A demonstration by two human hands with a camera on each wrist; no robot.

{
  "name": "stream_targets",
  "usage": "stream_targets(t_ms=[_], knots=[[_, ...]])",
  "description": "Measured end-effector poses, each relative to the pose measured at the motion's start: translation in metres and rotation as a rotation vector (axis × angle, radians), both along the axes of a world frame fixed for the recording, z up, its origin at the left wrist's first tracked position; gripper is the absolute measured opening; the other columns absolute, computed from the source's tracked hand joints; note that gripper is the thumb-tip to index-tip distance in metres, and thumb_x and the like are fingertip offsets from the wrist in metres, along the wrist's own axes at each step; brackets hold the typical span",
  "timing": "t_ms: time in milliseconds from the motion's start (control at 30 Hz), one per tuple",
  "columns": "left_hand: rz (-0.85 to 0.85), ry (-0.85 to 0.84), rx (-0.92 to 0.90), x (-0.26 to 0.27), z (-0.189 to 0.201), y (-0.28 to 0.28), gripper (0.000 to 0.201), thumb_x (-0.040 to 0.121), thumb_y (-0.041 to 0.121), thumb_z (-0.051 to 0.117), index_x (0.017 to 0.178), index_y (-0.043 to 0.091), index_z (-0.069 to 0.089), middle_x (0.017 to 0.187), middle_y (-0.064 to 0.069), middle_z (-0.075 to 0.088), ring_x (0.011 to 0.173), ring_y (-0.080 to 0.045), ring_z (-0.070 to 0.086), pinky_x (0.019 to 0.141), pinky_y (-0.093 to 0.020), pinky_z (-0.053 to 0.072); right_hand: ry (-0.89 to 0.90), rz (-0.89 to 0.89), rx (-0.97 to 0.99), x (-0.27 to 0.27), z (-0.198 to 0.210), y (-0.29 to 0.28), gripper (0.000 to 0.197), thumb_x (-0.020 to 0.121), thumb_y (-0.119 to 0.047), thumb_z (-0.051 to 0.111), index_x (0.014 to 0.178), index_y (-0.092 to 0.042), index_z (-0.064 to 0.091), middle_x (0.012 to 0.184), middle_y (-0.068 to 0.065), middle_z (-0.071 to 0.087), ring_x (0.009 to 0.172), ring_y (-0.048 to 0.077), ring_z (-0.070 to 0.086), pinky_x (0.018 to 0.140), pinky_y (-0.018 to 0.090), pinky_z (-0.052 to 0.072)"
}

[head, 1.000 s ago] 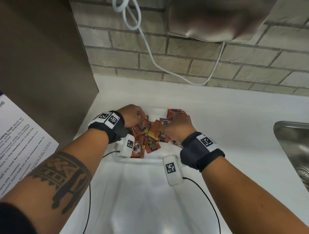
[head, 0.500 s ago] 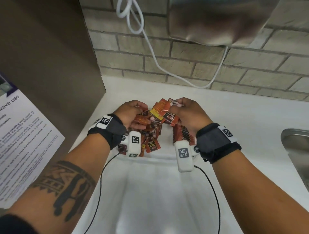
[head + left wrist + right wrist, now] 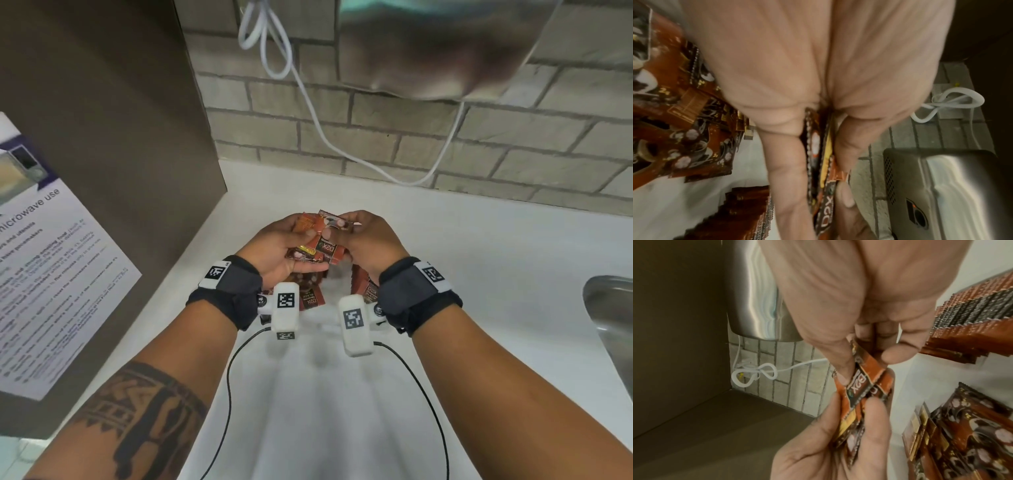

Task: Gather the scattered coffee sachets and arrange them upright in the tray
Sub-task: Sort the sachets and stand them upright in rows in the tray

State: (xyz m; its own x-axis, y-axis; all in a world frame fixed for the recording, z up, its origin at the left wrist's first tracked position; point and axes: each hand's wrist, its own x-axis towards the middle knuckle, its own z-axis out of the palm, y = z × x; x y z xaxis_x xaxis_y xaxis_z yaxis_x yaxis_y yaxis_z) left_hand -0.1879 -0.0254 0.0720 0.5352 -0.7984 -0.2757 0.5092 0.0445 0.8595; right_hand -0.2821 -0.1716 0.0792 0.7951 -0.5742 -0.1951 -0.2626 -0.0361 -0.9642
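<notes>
Both hands hold one bundle of orange-brown coffee sachets above the tray. My left hand grips the bundle from the left, thumb on top. The right hand pinches the bundle's upper end from the right. In the left wrist view the sachets stand edge-on between thumb and fingers of the left hand. The right hand pinches a sachet marked D2X. Below, a row of sachets stands upright in the white tray, and loose ones lie at its left. My wrists hide most of the tray.
A steel wall unit hangs on the brick wall, with a white cable looping below it. A brown panel with a microwave notice closes the left side. A steel sink sits at the right of the white counter.
Both hands have risen out of the tray with a handful of sachets and come together above it. The upright row at the tray's right is now uncovered.
</notes>
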Motion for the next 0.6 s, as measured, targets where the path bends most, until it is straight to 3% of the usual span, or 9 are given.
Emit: stream_targets(t_ms=[100,200,333,433,533,600], knots=[[0.004,0.007,-0.039,0.008,0.002,-0.001,0.032,0.098,0.004,0.053,0.13,0.001,0.055,0.125,-0.022,0.064,0.113,-0.039,0.064,0.083,-0.05,0.06,-0.008,-0.052,-0.01,0.004,0.002,0.001,0.022,0.081,-0.017,0.082,0.096,-0.016,0.066,0.095,0.007,0.074,0.084,0.024,0.072,0.071,0.037,0.058],[-0.013,-0.044,-0.001,0.018,0.006,-0.003,0.024,0.1,0.002,0.052,0.123,0.004,0.057,0.116,-0.016,0.068,0.102,-0.031,0.07,0.076,-0.045,0.062,-0.012,-0.116,-0.024,0.006,0.005,0.001,0.02,0.083,-0.011,0.079,0.097,-0.014,0.066,0.089,0.003,0.071,0.076,0.02,0.068,0.061,0.029,0.051],[0.001,-0.122,0.04,0.039,0.007,0.001,0.019,0.1,0.003,0.054,0.119,0.004,0.057,0.116,-0.015,0.068,0.099,-0.027,0.072,0.07,-0.04,0.062,0.013,-0.189,-0.033,0.01,0.012,0.004,0.019,0.082,-0.007,0.074,0.092,-0.019,0.062,0.09,0.008,0.072,0.069,0.021,0.066,0.058,0.031,0.05],[0.029,-0.143,0.035,0.056,0.006,0.007,0.019,0.098,0.004,0.058,0.117,0.005,0.057,0.116,-0.016,0.066,0.099,-0.028,0.071,0.071,-0.041,0.062,-0.116,-0.233,0.259,0.006,0.02,0.011,0.028,0.085,0.002,0.07,0.103,-0.014,0.055,0.101,0.016,0.072,0.081,0.025,0.065,0.06,0.029,0.054],[0.033,-0.15,0.022,0.062,0.003,0.01,0.021,0.097,0.004,0.06,0.118,0.006,0.057,0.109,-0.01,0.067,0.089,-0.022,0.073,0.07,-0.04,0.063,-0.246,-0.171,0.532,0.0,0.022,0.018,0.037,0.088,0.009,0.064,0.12,-0.008,0.056,0.111,0.018,0.071,0.095,0.03,0.064,0.081,0.035,0.055],[0.025,-0.17,0.02,0.061,0.003,0.011,0.021,0.096,0.004,0.061,0.117,0.008,0.058,0.111,-0.009,0.067,0.089,-0.021,0.073,0.068,-0.039,0.063,-0.267,-0.122,0.594,-0.001,0.022,0.024,0.027,0.092,0.009,0.056,0.117,0.0,0.058,0.111,0.022,0.07,0.095,0.029,0.068,0.079,0.034,0.059]])
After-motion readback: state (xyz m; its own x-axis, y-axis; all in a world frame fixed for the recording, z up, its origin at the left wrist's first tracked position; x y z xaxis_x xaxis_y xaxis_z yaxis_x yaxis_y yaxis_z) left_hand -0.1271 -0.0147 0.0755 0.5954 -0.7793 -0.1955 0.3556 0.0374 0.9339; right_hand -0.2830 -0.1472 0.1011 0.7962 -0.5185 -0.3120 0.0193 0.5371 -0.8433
